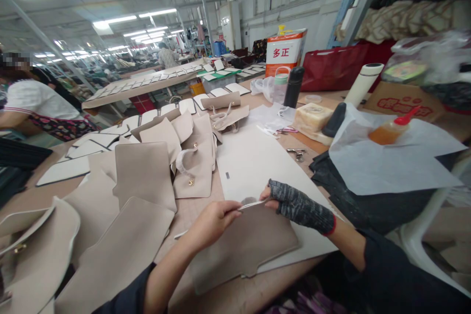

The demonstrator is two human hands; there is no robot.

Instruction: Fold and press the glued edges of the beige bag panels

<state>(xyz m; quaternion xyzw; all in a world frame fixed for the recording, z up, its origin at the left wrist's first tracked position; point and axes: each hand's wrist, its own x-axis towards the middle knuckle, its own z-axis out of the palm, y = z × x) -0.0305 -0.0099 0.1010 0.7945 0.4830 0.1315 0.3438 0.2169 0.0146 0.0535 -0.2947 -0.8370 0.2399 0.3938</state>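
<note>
A beige leather panel (243,248) lies on a white board (253,162) at the near edge of the workbench. My left hand (215,221) pinches the panel's upper edge, fingers closed on it. My right hand (290,201), in a dark fingerless glove, pinches the same edge a little to the right. A thin white strip runs along the edge between the two hands.
Several beige leather flaps (143,171) and bag pieces (195,162) are piled to the left. An orange squeeze bottle (390,131) lies on white paper at right, beyond it a black bottle (293,87), a tin can (285,51) and a red bag (331,66). Another person (33,103) works at far left.
</note>
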